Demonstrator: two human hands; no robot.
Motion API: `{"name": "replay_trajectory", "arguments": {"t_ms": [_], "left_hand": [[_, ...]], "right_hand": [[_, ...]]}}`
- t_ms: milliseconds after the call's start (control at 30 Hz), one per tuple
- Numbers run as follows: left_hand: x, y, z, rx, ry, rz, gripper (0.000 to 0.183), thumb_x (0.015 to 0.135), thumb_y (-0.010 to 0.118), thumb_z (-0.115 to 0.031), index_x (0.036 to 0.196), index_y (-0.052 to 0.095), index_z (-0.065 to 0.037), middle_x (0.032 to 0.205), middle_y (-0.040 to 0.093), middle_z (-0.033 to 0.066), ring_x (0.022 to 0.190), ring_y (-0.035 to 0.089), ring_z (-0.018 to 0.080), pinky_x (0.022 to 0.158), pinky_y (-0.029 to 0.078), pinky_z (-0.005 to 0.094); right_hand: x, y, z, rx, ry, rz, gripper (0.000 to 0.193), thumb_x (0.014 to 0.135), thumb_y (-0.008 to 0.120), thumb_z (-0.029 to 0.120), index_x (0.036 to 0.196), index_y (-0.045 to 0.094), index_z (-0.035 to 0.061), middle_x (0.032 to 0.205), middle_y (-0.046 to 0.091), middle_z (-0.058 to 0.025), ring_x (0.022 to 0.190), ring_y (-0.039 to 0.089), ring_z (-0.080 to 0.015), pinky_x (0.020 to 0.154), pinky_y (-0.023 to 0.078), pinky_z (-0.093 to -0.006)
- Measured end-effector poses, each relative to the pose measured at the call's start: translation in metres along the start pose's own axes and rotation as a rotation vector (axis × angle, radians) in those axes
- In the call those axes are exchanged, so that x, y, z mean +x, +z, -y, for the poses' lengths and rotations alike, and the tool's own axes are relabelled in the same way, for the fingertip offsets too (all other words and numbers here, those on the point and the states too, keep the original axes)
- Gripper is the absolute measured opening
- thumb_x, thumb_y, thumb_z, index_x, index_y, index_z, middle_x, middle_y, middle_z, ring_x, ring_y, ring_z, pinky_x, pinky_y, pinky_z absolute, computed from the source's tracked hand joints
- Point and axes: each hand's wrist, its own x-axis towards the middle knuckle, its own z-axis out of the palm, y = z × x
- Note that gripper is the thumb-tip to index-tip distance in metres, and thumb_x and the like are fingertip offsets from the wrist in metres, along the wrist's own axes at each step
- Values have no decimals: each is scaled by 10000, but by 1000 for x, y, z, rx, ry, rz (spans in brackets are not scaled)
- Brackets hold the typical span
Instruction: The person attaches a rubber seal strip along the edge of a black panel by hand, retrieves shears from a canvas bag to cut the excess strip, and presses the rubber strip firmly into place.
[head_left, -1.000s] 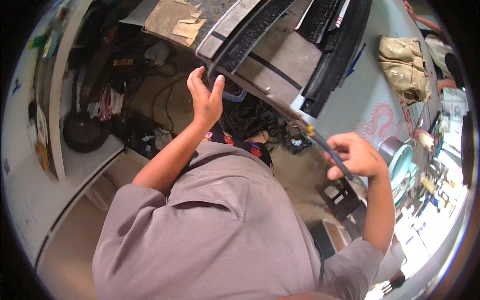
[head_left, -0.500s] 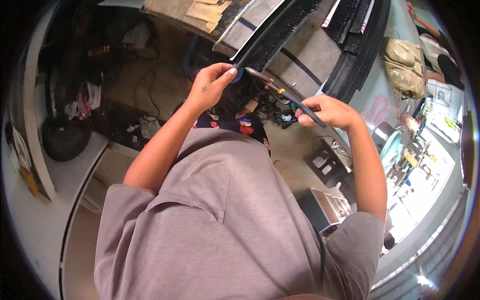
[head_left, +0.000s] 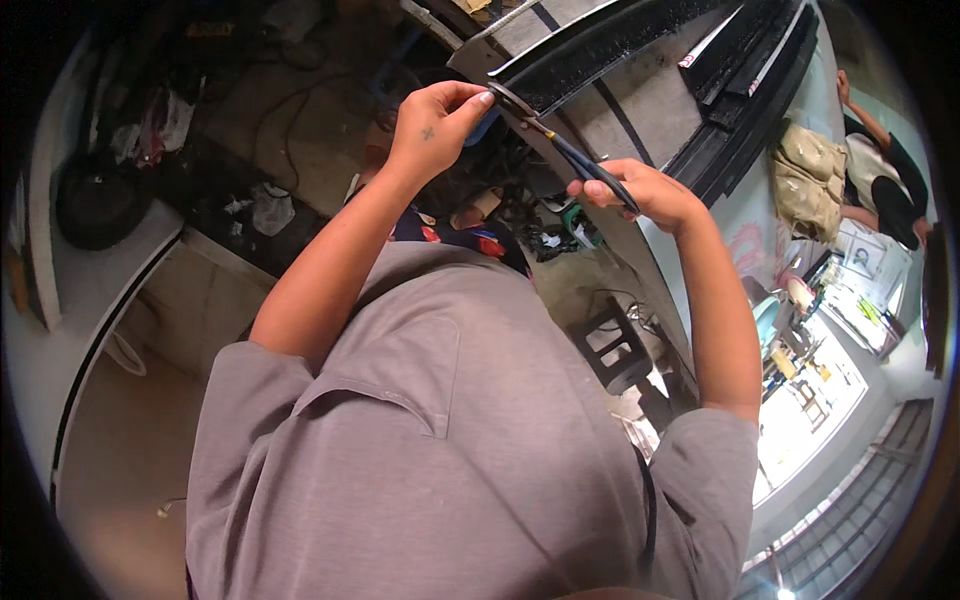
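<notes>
My left hand (head_left: 438,122) is closed, thumb and forefinger pinching the near end of a long black strip (head_left: 610,62). The strip has a glossy wet-looking face and a white edge, and it runs away to the upper right. My right hand (head_left: 640,190) grips the dark blue handles of a pair of snips (head_left: 560,145). Their grey curved blades point up-left, touching or very close to the strip's end beside my left fingertips. Whether the blades are around the strip cannot be made out.
More black strips (head_left: 735,125) lie on the grey work surface at the right. Beyond them are a tan cloth bundle (head_left: 808,180) and another person's arm (head_left: 868,122). Dark scraps (head_left: 548,210) litter the floor below, near a black crate-like object (head_left: 612,345). A white-topped ledge (head_left: 110,270) stands left.
Both hands have moved up in the view, with the snips. The blades now reach right up to my left fingertips, and the handles look closer together.
</notes>
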Motion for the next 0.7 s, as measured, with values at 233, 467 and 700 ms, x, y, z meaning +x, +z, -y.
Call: {"name": "replay_trajectory", "arguments": {"t_ms": [233,467,700], "left_hand": [[-3,-2,-11,87,21,-30,265,916,679,-213,1019,727,26,840,737,77,756,637,87,701,504,254],[3,-10,-11,194,41,54,279,949,667,-216,1056,718,37,864,719,42,781,613,71,702,484,232],[4,-12,-13,251,93,32,280,942,670,-218,1044,719,39,848,723,51,786,623,75,711,490,238]], "right_hand": [[9,33,-12,281,-102,-54,520,839,699,541,1059,683,71,739,502,98,642,406,-9,522,259,-178],[15,35,-16,247,-139,-71,382,834,734,469,831,630,101,699,488,92,618,415,-14,524,298,-207],[16,26,-10,166,-145,-76,401,828,741,471,775,614,94,671,489,71,590,429,-18,475,297,-199]]}}
